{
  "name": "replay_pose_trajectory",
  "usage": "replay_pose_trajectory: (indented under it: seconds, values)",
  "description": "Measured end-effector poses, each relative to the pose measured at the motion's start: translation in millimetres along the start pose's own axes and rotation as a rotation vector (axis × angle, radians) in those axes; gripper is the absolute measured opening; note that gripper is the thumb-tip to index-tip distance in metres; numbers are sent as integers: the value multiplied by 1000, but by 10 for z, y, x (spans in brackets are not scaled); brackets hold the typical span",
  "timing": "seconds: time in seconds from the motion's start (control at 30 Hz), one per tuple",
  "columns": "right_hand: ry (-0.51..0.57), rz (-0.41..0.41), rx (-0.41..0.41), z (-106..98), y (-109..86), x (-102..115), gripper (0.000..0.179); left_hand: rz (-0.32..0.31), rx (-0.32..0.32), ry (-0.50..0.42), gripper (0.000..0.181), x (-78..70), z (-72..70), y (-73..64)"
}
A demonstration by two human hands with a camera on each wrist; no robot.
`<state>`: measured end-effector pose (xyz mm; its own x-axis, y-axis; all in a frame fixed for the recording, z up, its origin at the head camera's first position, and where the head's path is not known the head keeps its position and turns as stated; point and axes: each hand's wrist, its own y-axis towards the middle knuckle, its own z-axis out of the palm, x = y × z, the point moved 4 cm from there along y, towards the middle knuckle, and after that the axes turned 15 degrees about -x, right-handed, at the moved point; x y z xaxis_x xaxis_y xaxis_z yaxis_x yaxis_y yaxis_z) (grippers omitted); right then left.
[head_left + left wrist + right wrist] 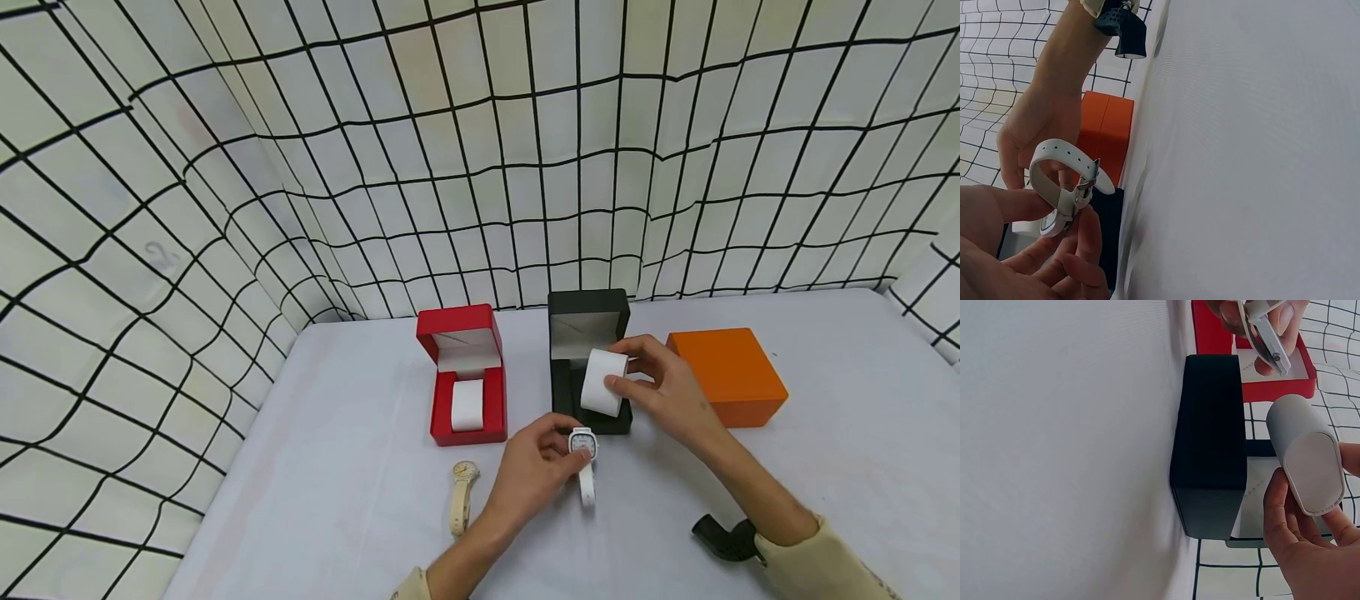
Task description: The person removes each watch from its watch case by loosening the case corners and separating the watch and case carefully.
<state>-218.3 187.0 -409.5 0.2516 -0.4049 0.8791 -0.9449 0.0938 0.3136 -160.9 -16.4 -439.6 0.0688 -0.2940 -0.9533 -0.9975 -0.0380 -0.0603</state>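
My left hand (528, 471) pinches a white wristwatch (582, 443) between thumb and fingers, just in front of the black watch box. In the left wrist view its white strap (1059, 149) is buckled into a loop. My right hand (671, 392) holds a white watch cushion (602, 379) by its ends, tilted over the open black watch box (588, 300). The right wrist view shows the cushion's flat, rounded end (1315, 472) above that box (1210, 425). Part of the box's inside is hidden behind the cushion and hand.
An open red watch box (495, 404) with a white cushion (467, 406) in it stands left of the black one. A beige wristwatch (461, 500) lies in front of it. A closed orange box (727, 367) sits at the right. Black-lined white netting (480, 167) rises behind the white table (337, 467).
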Motion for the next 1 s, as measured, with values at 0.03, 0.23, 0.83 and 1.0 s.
replay_pose_trajectory:
  seconds: [0.03, 0.23, 0.83, 1.0]
  values:
    - [1, -1, 1, -2, -1, 0, 36, -1, 6, 10, 28, 0, 4, -1]
    - [15, -1, 6, -6, 1, -9, 35, -16, 34, 76, 30, 4, 32, -15]
    - [5, -7, 16, 3, -14, -15, 35, 66, 36, 244, 23, 34, 82, 0]
    - [0, -6, 15, 6, -21, -18, 35, 102, -1, 310, 21, 47, 89, 2]
